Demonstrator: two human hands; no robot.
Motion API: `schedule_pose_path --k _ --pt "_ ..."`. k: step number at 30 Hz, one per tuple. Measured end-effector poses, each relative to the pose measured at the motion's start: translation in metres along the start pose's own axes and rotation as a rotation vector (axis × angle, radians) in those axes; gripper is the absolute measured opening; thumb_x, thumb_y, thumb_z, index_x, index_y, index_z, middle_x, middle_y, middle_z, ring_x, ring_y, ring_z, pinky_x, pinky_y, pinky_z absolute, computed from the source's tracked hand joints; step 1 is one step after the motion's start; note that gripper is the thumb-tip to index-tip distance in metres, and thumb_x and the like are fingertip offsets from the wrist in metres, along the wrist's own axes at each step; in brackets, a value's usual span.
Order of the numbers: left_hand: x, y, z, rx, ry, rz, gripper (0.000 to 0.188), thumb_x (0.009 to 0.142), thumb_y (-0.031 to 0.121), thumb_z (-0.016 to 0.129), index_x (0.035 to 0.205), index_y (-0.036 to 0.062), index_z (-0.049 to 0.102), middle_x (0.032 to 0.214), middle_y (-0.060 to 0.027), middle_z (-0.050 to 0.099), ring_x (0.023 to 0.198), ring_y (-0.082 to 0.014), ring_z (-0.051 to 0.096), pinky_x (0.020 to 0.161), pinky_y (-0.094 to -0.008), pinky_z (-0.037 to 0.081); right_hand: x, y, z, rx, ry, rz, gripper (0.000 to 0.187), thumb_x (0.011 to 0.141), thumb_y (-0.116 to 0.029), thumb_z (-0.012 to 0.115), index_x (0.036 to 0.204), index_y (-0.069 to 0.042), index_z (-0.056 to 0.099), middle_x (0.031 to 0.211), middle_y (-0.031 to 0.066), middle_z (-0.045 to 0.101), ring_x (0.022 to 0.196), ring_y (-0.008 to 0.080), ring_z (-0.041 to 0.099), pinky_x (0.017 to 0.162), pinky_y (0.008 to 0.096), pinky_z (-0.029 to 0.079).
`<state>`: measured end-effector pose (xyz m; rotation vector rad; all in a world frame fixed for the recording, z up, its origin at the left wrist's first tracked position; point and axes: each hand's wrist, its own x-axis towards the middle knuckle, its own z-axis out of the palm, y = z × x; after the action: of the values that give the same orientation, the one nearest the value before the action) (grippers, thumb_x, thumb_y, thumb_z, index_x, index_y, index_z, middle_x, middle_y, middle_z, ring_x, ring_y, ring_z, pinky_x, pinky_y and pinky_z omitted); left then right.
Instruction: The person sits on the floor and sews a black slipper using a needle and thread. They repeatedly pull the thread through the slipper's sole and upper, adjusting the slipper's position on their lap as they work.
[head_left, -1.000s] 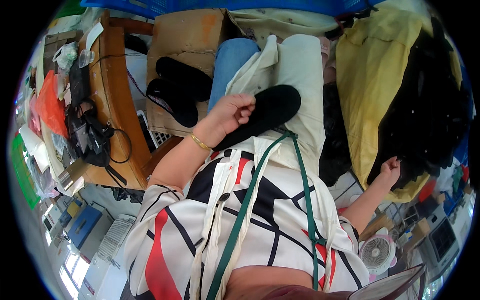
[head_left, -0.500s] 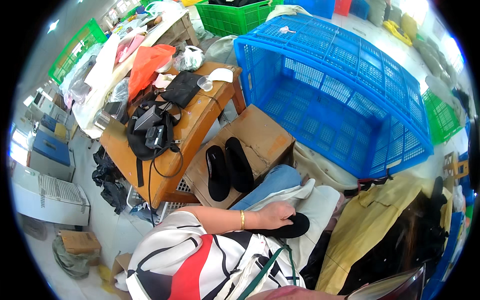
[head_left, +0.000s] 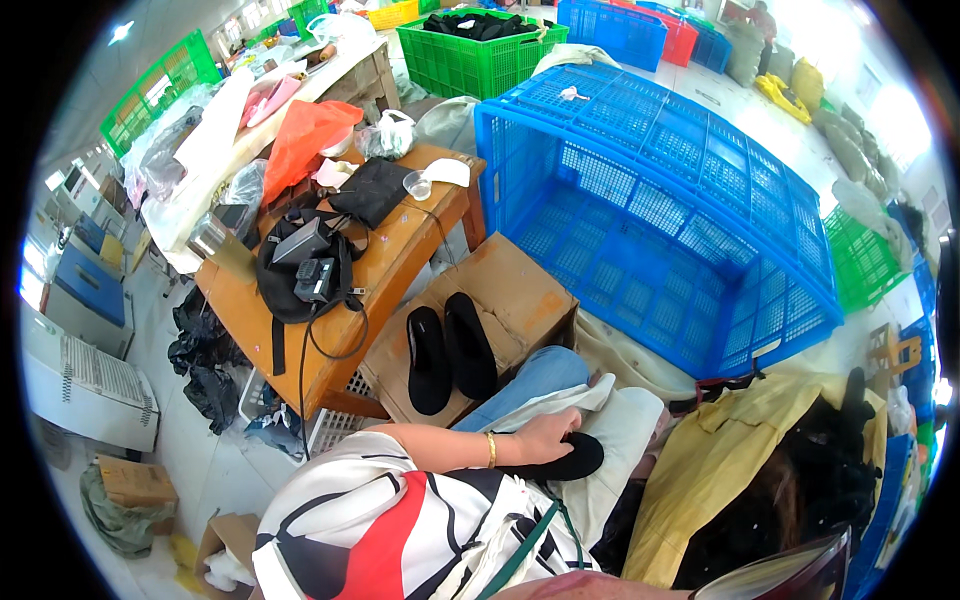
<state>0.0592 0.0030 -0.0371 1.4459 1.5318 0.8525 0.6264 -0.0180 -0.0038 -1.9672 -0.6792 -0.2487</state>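
Observation:
Across my lap lies a single black cloth shoe (head_left: 578, 460), resting on a white cloth (head_left: 622, 440) spread over my legs. My left hand (head_left: 545, 438), with a gold bracelet at the wrist, is closed on this shoe from above; my forearm hides part of it. A pair of similar black shoes (head_left: 447, 350) lies side by side on top of a cardboard box (head_left: 515, 285) just beyond my knee. My right hand is out of sight.
A large blue plastic crate (head_left: 690, 130) lies on its side ahead, its mouth toward me. Left of it stands a wooden table (head_left: 245, 325) with a black bag (head_left: 285, 275), cables and a plastic cup. Yellow cloth (head_left: 700, 465) partly covers black items on my right.
The view has shifted slightly, showing more of the far crates. My left hand stays on the shoe in my lap, its fingers a little differently bent.

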Motion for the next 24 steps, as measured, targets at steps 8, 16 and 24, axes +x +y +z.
schedule_pose_path --k 8,16,24 --pt "0.009 -0.004 0.005 -0.034 -0.036 -0.031 0.038 0.072 0.008 0.073 0.103 0.0051 0.05 0.082 -0.0131 0.06 0.08 -0.0301 0.062 0.071 -0.0402 0.048 0.009 -0.002 -0.013 0.116 0.069 0.059 0.022 0.087 -0.016 0.059 0.106 -0.005 0.062 0.102 0.0144 0.061 0.09 0.0261 0.059 0.079 0.037 0.052" --pt "0.015 -0.015 0.007 -0.138 0.004 -0.089 0.038 0.07 0.009 0.076 0.1 0.0033 0.054 0.078 -0.0084 0.058 0.074 -0.0221 0.059 0.068 -0.0352 0.048 -0.216 -0.166 0.069 0.323 -1.134 -0.296 0.028 0.085 -0.002 0.064 0.113 0.001 0.062 0.096 0.0074 0.06 0.089 0.0182 0.058 0.081 0.0298 0.048" --pt "0.018 -0.007 0.002 -0.198 -0.005 -0.141 0.039 0.068 0.009 0.077 0.099 0.0031 0.055 0.074 -0.0075 0.059 0.07 -0.0197 0.059 0.065 -0.0336 0.048 -0.268 -0.174 0.095 0.231 -1.44 -0.779 0.02 0.079 -0.009 0.074 0.093 0.0 0.062 0.081 0.0142 0.058 0.069 0.0284 0.058 0.062 0.0367 0.047"
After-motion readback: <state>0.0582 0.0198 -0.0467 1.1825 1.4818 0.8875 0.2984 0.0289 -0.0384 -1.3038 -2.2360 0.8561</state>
